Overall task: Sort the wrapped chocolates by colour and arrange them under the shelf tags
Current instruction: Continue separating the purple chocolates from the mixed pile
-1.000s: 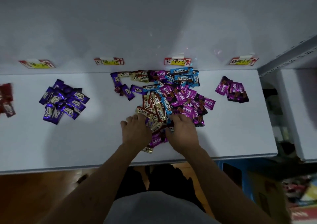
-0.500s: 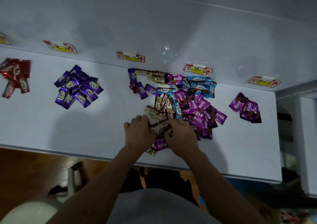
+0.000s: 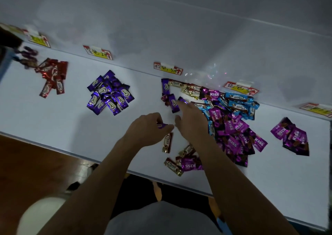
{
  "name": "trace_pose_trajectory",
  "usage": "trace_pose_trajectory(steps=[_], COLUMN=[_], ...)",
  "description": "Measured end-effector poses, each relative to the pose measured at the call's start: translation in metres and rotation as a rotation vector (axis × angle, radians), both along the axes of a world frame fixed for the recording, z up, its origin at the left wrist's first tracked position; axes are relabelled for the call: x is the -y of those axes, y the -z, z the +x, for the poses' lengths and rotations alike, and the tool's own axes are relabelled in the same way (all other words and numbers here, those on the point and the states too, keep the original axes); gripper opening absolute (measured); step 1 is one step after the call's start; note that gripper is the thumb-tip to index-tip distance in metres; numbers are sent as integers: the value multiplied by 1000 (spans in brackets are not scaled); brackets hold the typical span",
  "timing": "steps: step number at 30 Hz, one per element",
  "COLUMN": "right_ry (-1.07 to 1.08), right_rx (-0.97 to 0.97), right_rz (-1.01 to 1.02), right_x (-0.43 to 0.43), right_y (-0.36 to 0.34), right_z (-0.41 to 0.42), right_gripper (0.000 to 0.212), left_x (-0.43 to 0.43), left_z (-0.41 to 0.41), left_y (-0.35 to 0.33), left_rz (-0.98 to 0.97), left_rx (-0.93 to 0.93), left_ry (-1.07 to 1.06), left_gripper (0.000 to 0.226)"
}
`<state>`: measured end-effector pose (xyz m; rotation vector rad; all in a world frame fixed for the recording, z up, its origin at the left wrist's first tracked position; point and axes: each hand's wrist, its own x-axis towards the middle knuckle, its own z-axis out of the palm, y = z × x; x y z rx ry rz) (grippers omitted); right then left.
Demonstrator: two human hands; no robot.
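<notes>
Head view: the left hand (image 3: 149,128) has its grip closed on one purple chocolate (image 3: 162,126), pinched at the fingertips just above the shelf (image 3: 62,119). I judge it is held ready for carrying to the purple pile (image 3: 110,92), which lies to the left under the second tag.

The right hand (image 3: 192,121) has its grip apart and holds nothing. Its straight fingers point toward the stray purple pieces (image 3: 173,102) at the left edge of the mixed heap (image 3: 226,121), probably to collect the same colour next.

Five shelf tags (image 3: 168,68) are visible on the back wall, and each sorted group sits below one tag so that the colours stay separated.

Three clear groups exist: a red pile (image 3: 52,74), the purple pile and a magenta pile (image 3: 291,135). A fourth, dark group at the far left is too blurred to name.

I count three stray purple pieces at the heap's edge. Three gold pieces (image 3: 167,142) and one magenta lie near the front edge. The pieces in the heap overlap too much to count; it holds blue, magenta and gold, so much sorting remains.
</notes>
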<state>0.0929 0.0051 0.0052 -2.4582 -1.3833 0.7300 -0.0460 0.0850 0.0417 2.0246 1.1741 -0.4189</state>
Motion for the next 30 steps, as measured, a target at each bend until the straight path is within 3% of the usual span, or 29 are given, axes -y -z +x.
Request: trace_pose_trajectory(steps=[5, 10, 15, 19, 22, 27, 30], right_ry=[-14, 111, 273, 264, 358, 330, 300], right_rx=[154, 164, 26, 36, 76, 92, 124], right_rz=[53, 82, 84, 98, 86, -56, -39], right_x=[-31, -41, -45, -44, -33, -24, -22], right_y=[27, 41, 38, 31, 27, 32, 38], right_z=[-15, -17, -19, -22, -21, -10, -8], right_gripper=[34, 17, 42, 21, 20, 28, 28], left_x=[-19, -31, -50, -74, -89, -96, -92], left_z=[-8, -19, -2, 19, 42, 68, 72], left_y=[3, 13, 25, 39, 49, 73, 81], left_rz=[14, 94, 66, 199, 274, 147, 141], left_rx=[21, 64, 89, 76, 36, 36, 30], left_ry=[-4, -10, -73, -91, -135, -332, -362], left_gripper=[42, 36, 38, 47, 46, 48, 44])
